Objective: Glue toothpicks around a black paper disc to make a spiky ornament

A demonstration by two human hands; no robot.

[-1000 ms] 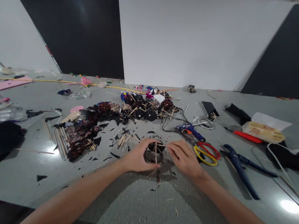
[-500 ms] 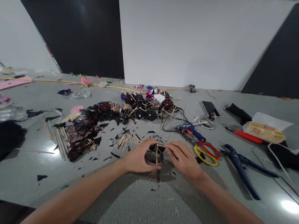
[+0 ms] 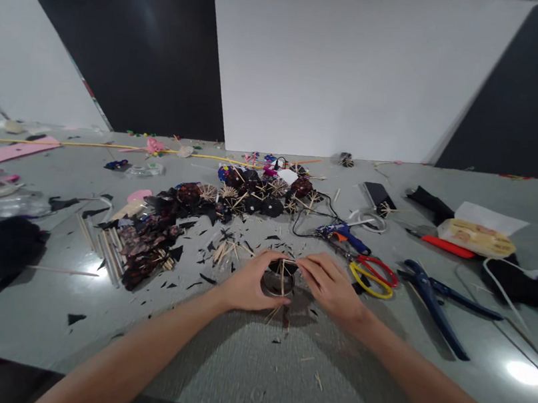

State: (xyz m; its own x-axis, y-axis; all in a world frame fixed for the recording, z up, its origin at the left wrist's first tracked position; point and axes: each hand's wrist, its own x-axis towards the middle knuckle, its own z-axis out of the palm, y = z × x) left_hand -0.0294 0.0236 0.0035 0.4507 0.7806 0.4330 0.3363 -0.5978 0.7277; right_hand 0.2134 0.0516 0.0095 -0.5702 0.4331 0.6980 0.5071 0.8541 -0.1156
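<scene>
A: Where do we have the stick-spanned ring (image 3: 282, 279)?
B: Just above the worktop (image 3: 267, 383), near its front edge. Our left hand (image 3: 252, 284) grips it, thumb below, fingers curled over the top.
A: And our right hand (image 3: 331, 287)?
B: At the ring's upper right edge, fingertips bent inward; we cannot tell whether they grip anything.
A: Nearby?
B: We note red-and-yellow-handled scissors (image 3: 373, 277) right, a blue glue gun (image 3: 351, 240) beyond them, loose wooden sticks (image 3: 225, 252) left.

Two bare forearms, converging inward, left hand (image 3: 251, 283) curved in C-shape, right hand (image 3: 330, 285) pinching, fingers bent.
</scene>
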